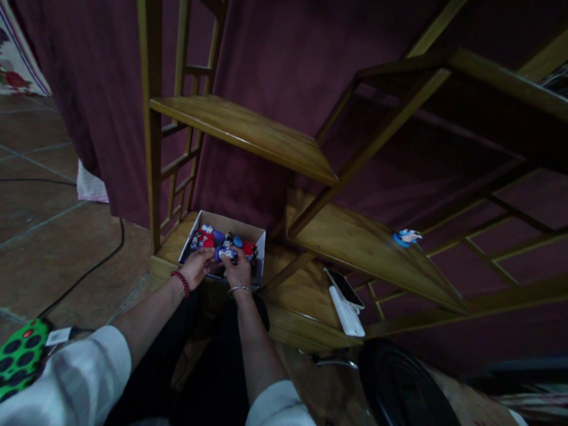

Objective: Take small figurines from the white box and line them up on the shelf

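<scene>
A white cardboard box [258,256] stands on the lowest wooden shelf, filled with several small toy figurines in red, blue, black and white. Just over its near side, a blue-and-white figurine [226,253] is between my two hands. My left hand [197,268], with a red bead bracelet at the wrist, has its fingers closed at the figurine's left side. From the right, my right hand [239,270], wearing a silver bangle, grips it with thumb and fingers. Parts of the fingertips are too small and dark to make out.
A wooden shelf board [251,133] juts out above the box. One blue-and-white figurine [407,237] stands on the middle shelf [361,244]. A phone [344,288] and a white object [347,311] lie lower right. Near a black round stool [416,406] is floor; a green power strip [16,361] lies left.
</scene>
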`<state>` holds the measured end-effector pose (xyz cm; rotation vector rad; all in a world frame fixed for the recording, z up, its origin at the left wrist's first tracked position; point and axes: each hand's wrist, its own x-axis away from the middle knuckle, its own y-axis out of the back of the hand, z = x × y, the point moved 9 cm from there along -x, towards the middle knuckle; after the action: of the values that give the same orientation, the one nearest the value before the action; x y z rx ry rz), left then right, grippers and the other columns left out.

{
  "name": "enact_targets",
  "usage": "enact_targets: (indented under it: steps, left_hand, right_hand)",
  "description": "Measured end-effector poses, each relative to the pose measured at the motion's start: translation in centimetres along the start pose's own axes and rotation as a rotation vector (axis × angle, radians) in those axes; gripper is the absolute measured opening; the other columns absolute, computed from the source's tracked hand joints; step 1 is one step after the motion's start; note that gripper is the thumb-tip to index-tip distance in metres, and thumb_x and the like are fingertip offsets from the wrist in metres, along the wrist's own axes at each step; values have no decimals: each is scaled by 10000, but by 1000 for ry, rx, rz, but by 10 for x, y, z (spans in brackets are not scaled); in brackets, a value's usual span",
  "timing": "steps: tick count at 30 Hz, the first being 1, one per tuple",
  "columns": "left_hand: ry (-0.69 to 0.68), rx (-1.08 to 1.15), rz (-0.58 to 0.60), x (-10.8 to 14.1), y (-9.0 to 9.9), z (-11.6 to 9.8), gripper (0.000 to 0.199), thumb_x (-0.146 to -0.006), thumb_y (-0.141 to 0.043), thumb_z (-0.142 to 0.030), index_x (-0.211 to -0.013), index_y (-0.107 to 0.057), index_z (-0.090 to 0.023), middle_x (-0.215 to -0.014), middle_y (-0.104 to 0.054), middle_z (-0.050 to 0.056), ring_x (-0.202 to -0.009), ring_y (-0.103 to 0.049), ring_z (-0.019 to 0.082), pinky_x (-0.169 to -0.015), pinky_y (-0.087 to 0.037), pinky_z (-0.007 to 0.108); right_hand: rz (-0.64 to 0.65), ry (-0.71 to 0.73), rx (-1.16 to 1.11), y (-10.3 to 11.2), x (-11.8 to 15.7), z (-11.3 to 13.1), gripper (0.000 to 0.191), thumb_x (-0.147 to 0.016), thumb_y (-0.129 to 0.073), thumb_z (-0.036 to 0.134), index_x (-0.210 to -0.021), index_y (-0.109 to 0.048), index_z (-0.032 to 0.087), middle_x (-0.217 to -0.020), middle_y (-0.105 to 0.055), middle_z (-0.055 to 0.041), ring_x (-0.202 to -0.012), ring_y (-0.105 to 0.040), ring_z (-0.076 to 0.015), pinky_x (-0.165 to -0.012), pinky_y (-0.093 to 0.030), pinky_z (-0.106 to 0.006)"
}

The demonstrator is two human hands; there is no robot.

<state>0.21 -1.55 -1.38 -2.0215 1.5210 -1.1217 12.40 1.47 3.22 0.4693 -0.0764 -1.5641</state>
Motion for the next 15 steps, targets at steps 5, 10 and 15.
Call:
enact_targets:
  steps: [5,10,15]
  left_hand:
    - [17,-39,60,2,-8,3,84,-705,-546,-52,-697,-534,-136,-620,-570,-14,-577,-555,78,-713,-516,316]
    - [32,-49,85,-1,-8,8,79,-743,-510,-62,-701,-529,-127,-644,-588,5,-596,-571,84,-709,-521,314]
    - [34,-57,54,-1,-5,8,91,-759,-497,-62,-702,-523,-128,-636,-594,4,-591,-580,88,-705,-524,316]
  right_hand:
    - [24,-41,-29,2,-1,-10,317,-645,-590,353,-924,-583,204,-811,-645,3,-711,-591,-147,-697,-475,-267]
    - [12,-48,-52,2,-1,-15,328,-647,-594,353,-940,-587,205,-865,-646,-2,-723,-591,-145,-711,-471,-266]
    - [9,-62,-40,2,2,-13,329,-652,-589,344,-959,-586,225,-832,-649,9,-708,-592,-144,-693,-472,-265]
